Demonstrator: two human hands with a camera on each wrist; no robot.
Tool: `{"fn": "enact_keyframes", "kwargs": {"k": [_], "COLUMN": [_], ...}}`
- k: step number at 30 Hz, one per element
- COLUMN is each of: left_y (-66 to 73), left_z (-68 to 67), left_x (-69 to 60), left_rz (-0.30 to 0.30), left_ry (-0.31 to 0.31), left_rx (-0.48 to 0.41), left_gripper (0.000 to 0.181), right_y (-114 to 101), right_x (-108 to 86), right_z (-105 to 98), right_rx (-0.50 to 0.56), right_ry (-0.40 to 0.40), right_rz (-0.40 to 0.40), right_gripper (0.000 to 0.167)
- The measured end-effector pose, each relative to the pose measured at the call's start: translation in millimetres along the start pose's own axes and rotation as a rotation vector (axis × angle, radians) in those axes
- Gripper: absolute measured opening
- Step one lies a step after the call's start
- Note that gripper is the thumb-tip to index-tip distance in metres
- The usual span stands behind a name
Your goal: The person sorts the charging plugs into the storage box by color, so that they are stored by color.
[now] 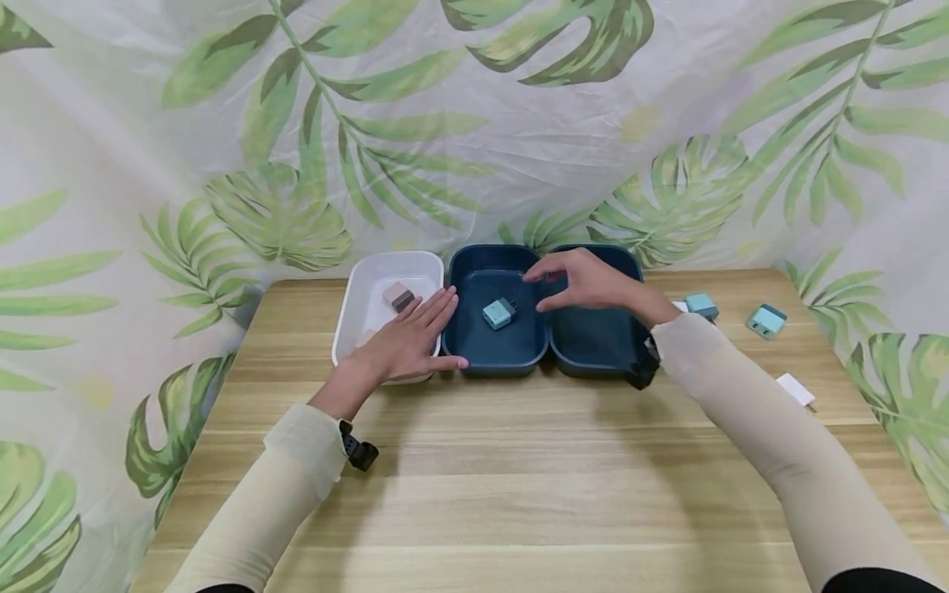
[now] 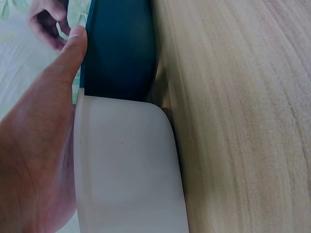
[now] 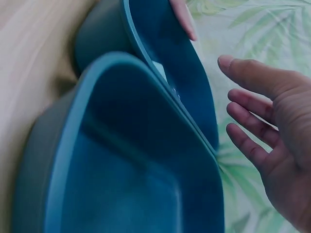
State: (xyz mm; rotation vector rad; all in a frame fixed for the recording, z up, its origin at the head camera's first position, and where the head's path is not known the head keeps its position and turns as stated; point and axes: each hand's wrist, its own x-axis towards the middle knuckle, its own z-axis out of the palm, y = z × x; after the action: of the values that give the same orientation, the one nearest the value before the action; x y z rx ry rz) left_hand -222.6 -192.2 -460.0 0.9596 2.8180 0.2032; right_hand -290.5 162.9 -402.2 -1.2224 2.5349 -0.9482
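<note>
One leaf-print cloth (image 1: 400,165) backs everything, wood table (image 1: 511,478) in front of it. Clock centred on the middle navy bin (image 1: 493,368), 12 = away from wearer: white bin (image 1: 362,288) at 9, second navy bin (image 1: 593,338) at 3. Left hand (image 1: 409,336) lies over the white bin, fingers straight, gripping nothing; thumb at the middle bin's rim, about 7. Right hand (image 1: 589,282) hovers between 2 and 3, clear of both navy rims: fingers half bent, wide gap to the thumb, nothing held. Teal charger (image 1: 498,314) lies on the middle bin's floor near centre, prongs toward 2, no hand touching it. Two more on the table at 3, past the second navy bin: nearer charger (image 1: 700,305), farther charger (image 1: 766,321). Pink-grey block (image 1: 399,297) in the white bin, just beside the left fingers. White piece (image 1: 796,389) between 3 and 4, near the right sleeve (image 1: 771,445).
</note>
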Motion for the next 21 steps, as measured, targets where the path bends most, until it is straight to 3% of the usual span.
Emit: {"fn": "enact_keyframes", "kwargs": {"k": [5, 14, 21], "left_y": [0.5, 0.5, 0.5], "left_z": [-0.8, -0.5, 1.2], "left_x": [-0.5, -0.4, -0.7], "left_rz": [-0.001, -0.004, 0.0], "left_ry": [-0.008, -0.006, 0.0], "left_rx": [-0.006, -0.007, -0.008], "left_gripper": [0.11, 0.109, 0.109], "right_y": [3.6, 20.6, 32.1], "right_x": [-26.7, -65.7, -91.5], "right_z": [-17.6, -40.6, -52.3], "right_rx": [0.012, -0.06, -0.018], "right_ry": [0.029, 0.085, 0.068], "right_rz": [0.032, 0.052, 0.184], "right_gripper": [0.046, 0.047, 0.049]}}
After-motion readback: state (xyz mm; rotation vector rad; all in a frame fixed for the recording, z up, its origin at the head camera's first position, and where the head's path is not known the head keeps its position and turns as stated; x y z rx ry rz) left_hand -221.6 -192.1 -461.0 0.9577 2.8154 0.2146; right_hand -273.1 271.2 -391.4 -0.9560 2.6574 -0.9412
